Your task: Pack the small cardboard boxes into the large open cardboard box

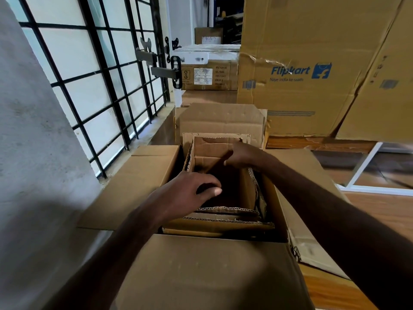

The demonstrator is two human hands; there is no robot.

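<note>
The large open cardboard box [201,271] stands right in front of me with its four flaps spread outward. Inside it sits a smaller open cardboard box [250,191], its corrugated rims showing, nested among other cardboard layers [219,222] at the near side. My left hand [190,193] grips the small box's left wall, fingers curled over the rim and thumb inside. My right hand [241,154] holds the small box's far right rim, fingers curled down into it. The small box's bottom is dark and hidden.
A barred window [100,86] and a white wall [33,153] lie to the left. A big Flipkart carton [299,72] stands behind on the right, with more stacked cartons [210,74] further back. A white frame [366,166] rests on the wooden floor at right.
</note>
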